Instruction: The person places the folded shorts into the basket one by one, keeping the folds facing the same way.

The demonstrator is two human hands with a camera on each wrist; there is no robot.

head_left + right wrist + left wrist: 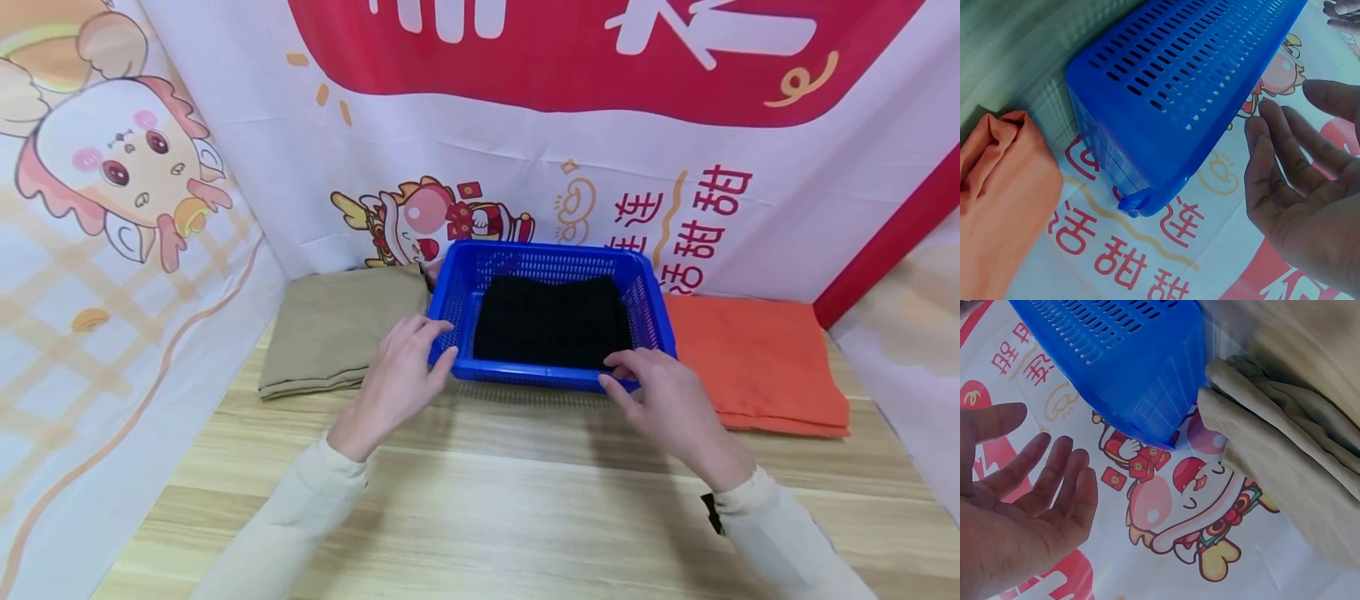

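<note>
A blue plastic basket (540, 374) with slotted walls stands on the table, a folded black cloth (551, 321) lying inside it. At its near left corner is my left hand (405, 362), palm inward and fingers loosely bent. The left wrist view shows that hand (1035, 500) apart from the basket wall (1141, 381), holding nothing. My right hand (663, 400) hovers by the near right corner, thumb and fingers spread around a gap. In the right wrist view the right hand (1304, 181) is likewise bare, beside the basket's long side (1166, 75).
Left of the basket lies a folded khaki cloth (337, 333), and to its right a folded orange cloth (757, 362). Both rest on the wood-grain table (517, 508). A printed white curtain (465, 125) hangs close behind the basket, with another printed sheet (112, 333) along the left.
</note>
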